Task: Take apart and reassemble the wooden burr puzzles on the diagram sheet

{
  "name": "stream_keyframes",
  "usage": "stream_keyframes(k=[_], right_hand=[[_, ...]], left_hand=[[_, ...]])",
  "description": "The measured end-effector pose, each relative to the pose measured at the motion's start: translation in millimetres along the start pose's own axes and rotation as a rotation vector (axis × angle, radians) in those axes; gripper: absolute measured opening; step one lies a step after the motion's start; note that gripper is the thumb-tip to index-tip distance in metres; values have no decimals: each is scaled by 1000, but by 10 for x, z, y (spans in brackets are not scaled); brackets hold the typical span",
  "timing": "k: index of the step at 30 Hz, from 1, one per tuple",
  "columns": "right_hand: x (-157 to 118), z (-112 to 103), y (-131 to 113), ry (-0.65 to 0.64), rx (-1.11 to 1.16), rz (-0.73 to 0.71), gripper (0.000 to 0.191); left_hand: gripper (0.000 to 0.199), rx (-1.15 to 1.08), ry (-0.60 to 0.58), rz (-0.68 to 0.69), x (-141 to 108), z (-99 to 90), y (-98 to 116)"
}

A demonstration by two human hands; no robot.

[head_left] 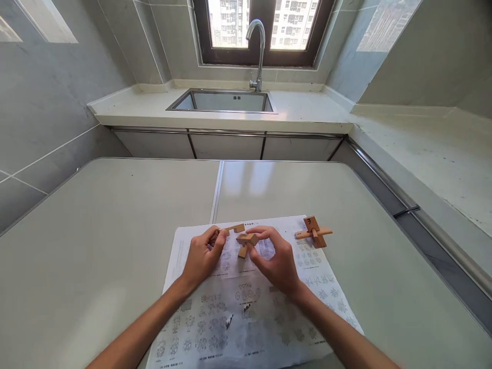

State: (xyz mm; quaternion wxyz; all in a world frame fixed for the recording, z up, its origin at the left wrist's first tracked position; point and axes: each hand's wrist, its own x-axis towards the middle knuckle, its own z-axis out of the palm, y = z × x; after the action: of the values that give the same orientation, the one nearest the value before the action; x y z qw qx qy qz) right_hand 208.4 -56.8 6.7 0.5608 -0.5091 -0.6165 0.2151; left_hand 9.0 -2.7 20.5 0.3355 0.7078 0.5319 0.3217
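Forearms point(161, 311) overlie a printed sheet point(277, 328); left hand point(203, 256) pinches a notched wooden stick point(239, 227), long axis crosswise, free end toward the right hand point(277, 258), which pinches a wooden block point(248, 239) just camera-side of that end (contact between them not determinable).

The notched wooden bar point(239, 227) and the angular wooden block point(248, 239) were honey-tan. In the crossed wooden assembly point(312, 224), a reddish-brown slab point(320, 242) bearing a black mark met a lighter orange-tan stick point(326, 231). Grey-black line drawings and rows of dark print patterned the large white paper sheet point(265, 318). The smooth desk point(115, 215) was pale greenish-grey, the rectangular window frame point(259, 31) dark brown.
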Motion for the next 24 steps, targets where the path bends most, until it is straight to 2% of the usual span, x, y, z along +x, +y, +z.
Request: stream_keyframes(k=[4, 8, 14, 20, 24], right_hand=[[14, -27, 53, 44, 85, 281, 14], [21, -34, 117, 68, 135, 397, 23], [34, -24, 105, 44, 193, 457, 24], [30, -12, 145, 27, 302, 492, 23], [40, -37, 183, -13, 235, 493, 15]], left_hand=[[43, 162, 24, 88, -1, 2, -49], [42, 355, 64, 239, -8, 7, -81], [36, 512, 74, 429, -7, 14, -127], [32, 560, 23, 487, -9, 25, -150], [33, 575, -5, 528, -10, 32, -145]])
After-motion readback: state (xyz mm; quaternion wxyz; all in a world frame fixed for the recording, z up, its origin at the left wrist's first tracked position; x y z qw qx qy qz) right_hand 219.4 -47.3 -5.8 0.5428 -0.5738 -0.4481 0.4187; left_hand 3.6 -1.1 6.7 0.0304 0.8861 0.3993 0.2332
